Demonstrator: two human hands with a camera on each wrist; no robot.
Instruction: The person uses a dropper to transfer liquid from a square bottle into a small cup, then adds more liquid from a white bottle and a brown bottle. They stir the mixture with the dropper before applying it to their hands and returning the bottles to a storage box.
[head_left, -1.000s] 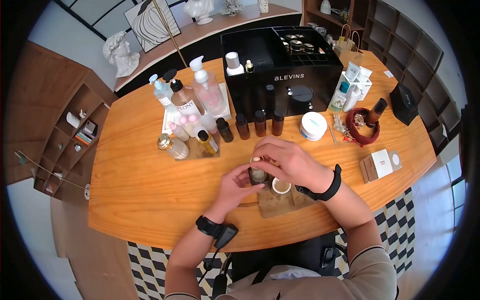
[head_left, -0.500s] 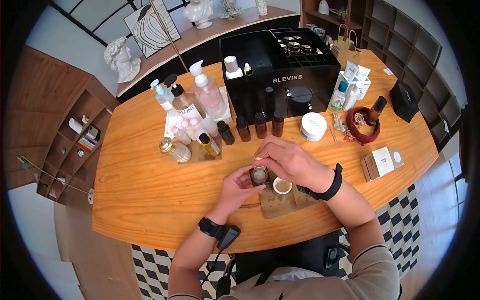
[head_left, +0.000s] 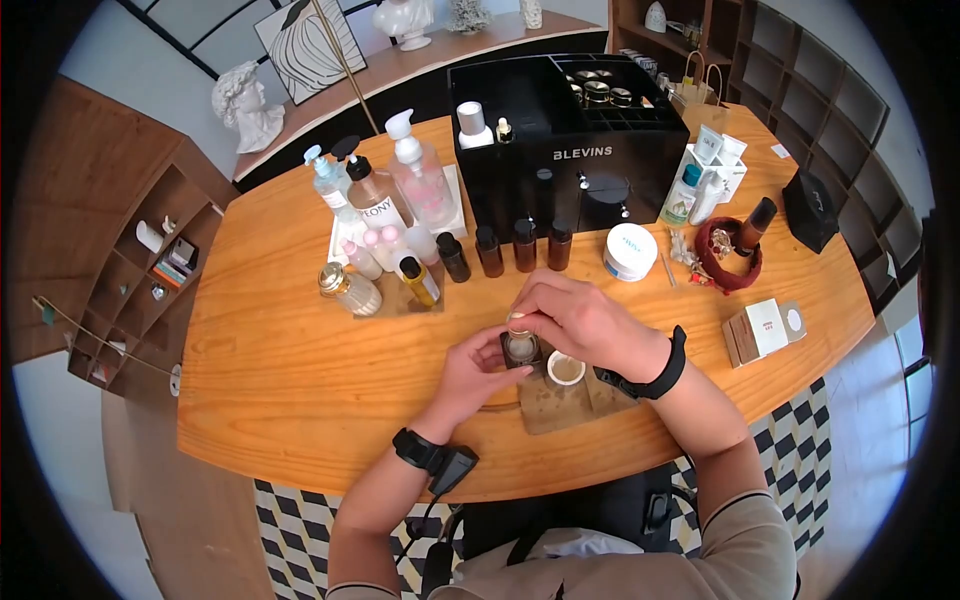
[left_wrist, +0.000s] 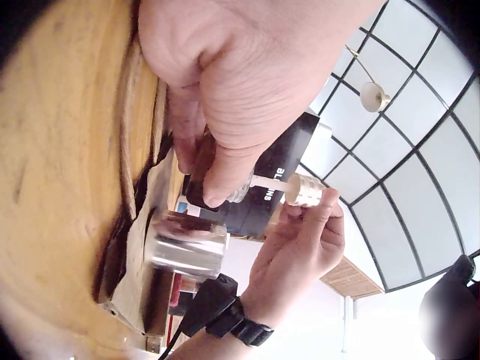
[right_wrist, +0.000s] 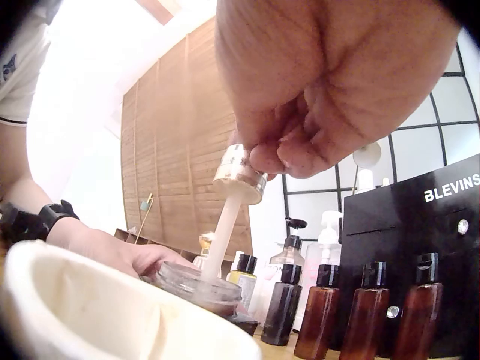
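A small dark square jar with a clear round neck (head_left: 521, 348) stands near the table's front, gripped at its side by the left hand (head_left: 469, 377). Above it the right hand (head_left: 583, 322) pinches a gold-banded cap (right_wrist: 241, 175). From the cap a pale stick (right_wrist: 223, 232) slants down to the jar's mouth in the right wrist view. In the left wrist view the cap (left_wrist: 304, 190) and stick (left_wrist: 268, 182) line up with the jar's neck. Just right of the jar, on a brown mat (head_left: 552, 408), sits a round white-rimmed lid or cup (head_left: 566, 369).
Behind the hands stand several small dark bottles (head_left: 490, 252) before a black BLEVINS case (head_left: 500, 185). Pump bottles (head_left: 420, 185) and a gold-capped bottle (head_left: 350, 290) are at the left. Rightward are a white jar (head_left: 630, 252), a red bowl (head_left: 727, 280) and a small box (head_left: 765, 331).
Both hands keep nearly the same places at the jar. Since the earliest frame the right hand's cap sits slightly differently over the mouth, and the head view has shifted a little.
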